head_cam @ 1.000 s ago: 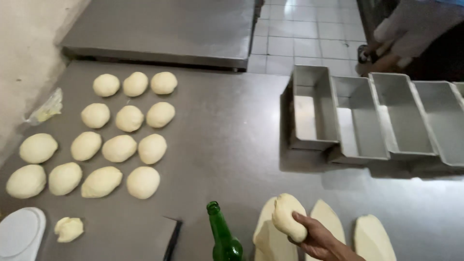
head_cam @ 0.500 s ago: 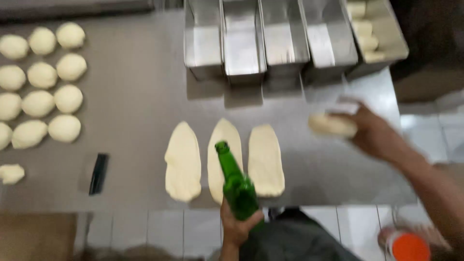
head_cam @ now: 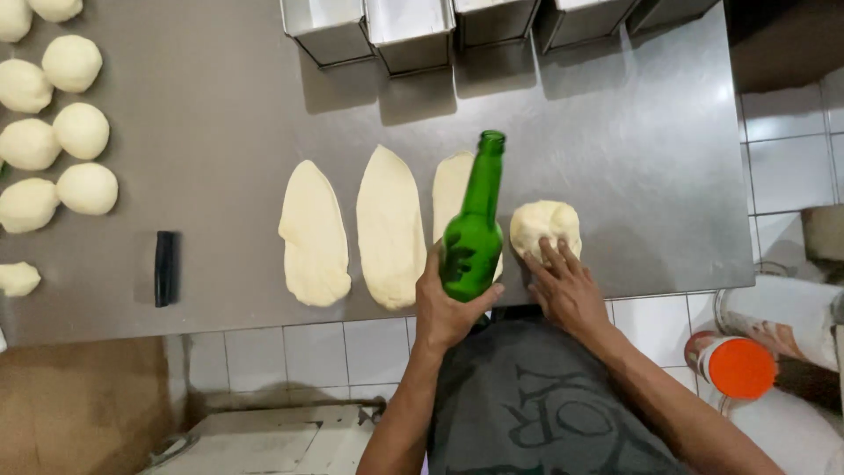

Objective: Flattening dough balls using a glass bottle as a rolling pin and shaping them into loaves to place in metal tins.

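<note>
Dough, in the form of a pale, rounded lump of raw dough (head_cam: 546, 230), is sitting on the grey stainless-steel worktable (head_cam: 220, 132) near its near edge, right of centre. Going from the left: a cluster of round, pale dough balls (head_cam: 57, 141) is lying at the far left of the table, with one smaller piece (head_cam: 18, 278) nearer the front; a small black oblong tool (head_cam: 164, 268) is resting to their right. Three flattened, elongated ovals of dough (head_cam: 314, 233) are lying side by side in the middle, the third one partly hidden behind the bottle. Along the far edge, a row of rectangular metal loaf tins (head_cam: 413, 31) is standing. The left hand (head_cam: 450, 308) is gripping a green glass bottle (head_cam: 475, 233) around its body, holding it raised with the neck pointing away. The right hand (head_cam: 567, 290) is lying open, fingers spread, pressing on the near side of the dough lump. Judging from the layout, the flattening step is in hand: the lump is being steadied and patted down. The next move seems to call for laying the bottle across the lump and rolling it evenly. An orange-lidded container (head_cam: 738, 365) is standing on the floor at the right.
</note>
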